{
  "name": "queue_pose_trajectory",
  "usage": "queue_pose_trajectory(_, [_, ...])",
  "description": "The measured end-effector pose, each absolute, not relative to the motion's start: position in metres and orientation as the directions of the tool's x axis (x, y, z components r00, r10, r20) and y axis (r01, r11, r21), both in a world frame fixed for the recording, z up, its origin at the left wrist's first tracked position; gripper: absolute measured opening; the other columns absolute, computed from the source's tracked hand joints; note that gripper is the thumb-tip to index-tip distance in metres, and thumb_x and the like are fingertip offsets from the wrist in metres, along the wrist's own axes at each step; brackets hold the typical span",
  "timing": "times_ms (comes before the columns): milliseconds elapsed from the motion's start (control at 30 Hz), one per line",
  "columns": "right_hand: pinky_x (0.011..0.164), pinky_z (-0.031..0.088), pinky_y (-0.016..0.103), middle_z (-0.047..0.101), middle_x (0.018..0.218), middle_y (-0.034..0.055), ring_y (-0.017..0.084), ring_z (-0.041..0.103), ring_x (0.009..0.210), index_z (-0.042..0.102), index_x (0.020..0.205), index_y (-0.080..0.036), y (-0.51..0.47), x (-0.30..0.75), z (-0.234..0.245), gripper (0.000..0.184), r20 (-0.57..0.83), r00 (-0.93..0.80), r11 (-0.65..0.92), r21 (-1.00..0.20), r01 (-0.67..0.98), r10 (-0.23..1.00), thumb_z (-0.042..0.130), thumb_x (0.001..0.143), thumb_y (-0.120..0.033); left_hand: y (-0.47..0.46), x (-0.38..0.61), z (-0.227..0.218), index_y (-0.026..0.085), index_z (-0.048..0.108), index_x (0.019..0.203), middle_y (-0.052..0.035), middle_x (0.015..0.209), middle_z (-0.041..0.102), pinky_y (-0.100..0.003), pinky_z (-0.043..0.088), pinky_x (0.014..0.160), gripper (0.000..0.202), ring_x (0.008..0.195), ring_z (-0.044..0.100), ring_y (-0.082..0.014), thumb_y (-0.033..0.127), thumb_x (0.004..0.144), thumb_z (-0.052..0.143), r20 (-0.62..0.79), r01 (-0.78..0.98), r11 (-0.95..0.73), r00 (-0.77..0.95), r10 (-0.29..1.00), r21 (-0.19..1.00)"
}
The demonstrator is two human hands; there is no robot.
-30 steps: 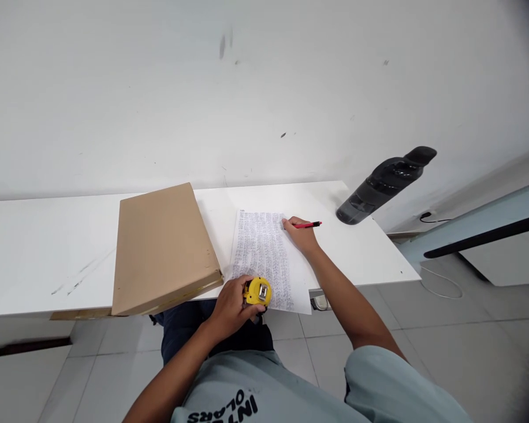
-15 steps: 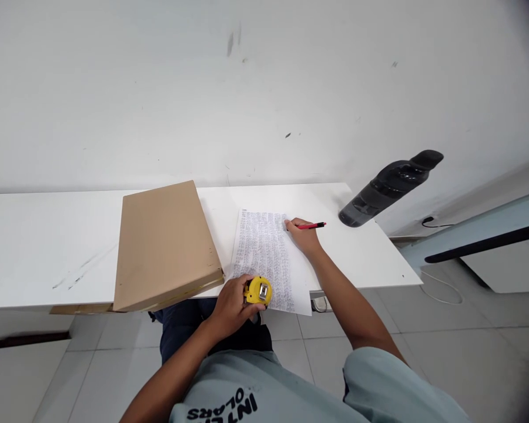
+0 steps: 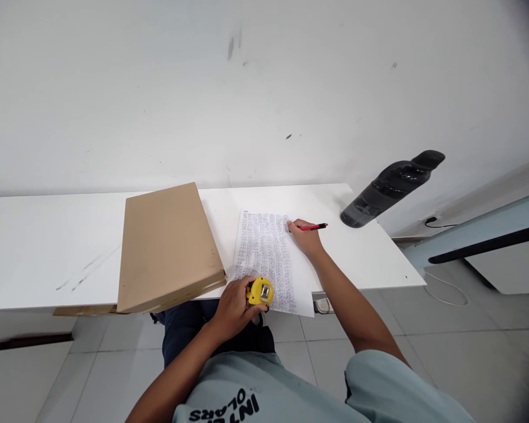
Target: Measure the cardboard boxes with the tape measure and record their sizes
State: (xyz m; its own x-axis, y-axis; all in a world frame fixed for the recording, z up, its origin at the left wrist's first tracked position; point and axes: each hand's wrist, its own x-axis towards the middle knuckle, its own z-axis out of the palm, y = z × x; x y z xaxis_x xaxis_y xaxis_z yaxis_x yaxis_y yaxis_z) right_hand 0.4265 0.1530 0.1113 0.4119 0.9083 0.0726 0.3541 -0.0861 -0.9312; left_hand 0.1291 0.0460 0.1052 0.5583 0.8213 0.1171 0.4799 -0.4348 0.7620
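A yellow tape measure point(image 3: 261, 291) is gripped in my left hand point(image 3: 235, 305), over the lower left part of a sheet of paper point(image 3: 268, 252). Dense rows of small handwriting cover much of that sheet, and its lower edge hangs past the table's front edge. My right hand point(image 3: 306, 236) is closed around a red and black pen point(image 3: 314, 227), resting by the sheet's upper right side with the pen's tip hidden near the fingertips. Left of the paper lies a closed brown cardboard box point(image 3: 167, 244), close to my left hand but apart from it.
A dark bottle point(image 3: 385, 191) stands on the white table point(image 3: 35, 252) near its right end. The wall point(image 3: 264, 88) rises directly behind the table. A cable point(image 3: 445, 288) lies on the tiled floor at right. The box juts over the front edge.
The whole view has shifted very slightly. Both hands keep their holds and almost the same places relative to the paper.
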Motion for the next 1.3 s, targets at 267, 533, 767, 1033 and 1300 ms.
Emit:
queue_pose_trajectory(267, [0.062,0.035,0.031,0.045,0.059,-0.0037,0.015,0.041,0.063,0.044,0.057,-0.023,0.1527,0.4272,0.1096,0.037,0.088,0.436,-0.084,-0.929,0.359,0.896,0.064,0.081,-0.043,0.0453,0.1296,0.1031,0.019,0.050,0.139,-0.0140,0.133,0.067,-0.049,0.050,0.105,0.063,0.121,0.064,-0.0310,0.049,0.088,0.072,0.135,0.484,-0.460,0.565,0.814,0.745])
queue_pose_trajectory(533, [0.063,0.037,0.031,0.051,0.060,-0.0022,0.016,0.046,0.065,0.054,0.059,-0.022,0.1557,0.4309,0.1071,0.033,0.067,0.425,-0.100,-0.927,0.360,0.902,0.065,0.080,-0.044,0.0452,0.1293,0.1009,0.019,0.050,0.138,-0.0145,0.132,0.067,-0.049,0.051,0.105,0.062,0.120,0.065,-0.0313,0.049,0.088,0.073,0.171,0.478,-0.487,0.562,0.809,0.731])
queue_pose_trajectory(767, [0.062,0.034,0.031,0.046,0.058,-0.0036,0.015,0.042,0.063,0.053,0.059,-0.022,0.1526,0.4284,0.1077,0.034,0.074,0.475,-0.114,-0.928,0.356,0.877,0.062,0.083,-0.044,0.0446,0.1302,0.1002,0.020,0.049,0.140,-0.0138,0.132,0.067,-0.049,0.051,0.104,0.062,0.121,0.065,-0.0309,0.045,0.089,0.072,0.172,0.480,-0.486,0.560,0.811,0.730])
queue_pose_trajectory(1033, [0.062,0.036,0.031,0.048,0.057,-0.0033,0.016,0.044,0.063,0.055,0.059,-0.021,0.1555,0.4311,0.1070,0.032,0.051,0.469,-0.126,-0.933,0.338,0.882,0.065,0.079,-0.044,0.0447,0.1300,0.0986,0.019,0.049,0.140,-0.0142,0.133,0.067,-0.050,0.051,0.105,0.064,0.121,0.064,-0.0314,0.047,0.087,0.074,0.168,0.491,-0.492,0.564,0.809,0.719])
queue_pose_trajectory(1300, [0.061,0.033,0.031,0.043,0.057,-0.0040,0.015,0.040,0.061,0.049,0.056,-0.022,0.1527,0.4303,0.1106,0.033,0.059,0.478,-0.123,-0.932,0.341,0.876,0.061,0.080,-0.042,0.0440,0.1309,0.0969,0.020,0.048,0.140,-0.0143,0.135,0.066,-0.052,0.049,0.107,0.064,0.123,0.063,-0.0319,0.046,0.088,0.074,0.160,0.491,-0.494,0.574,0.803,0.718])
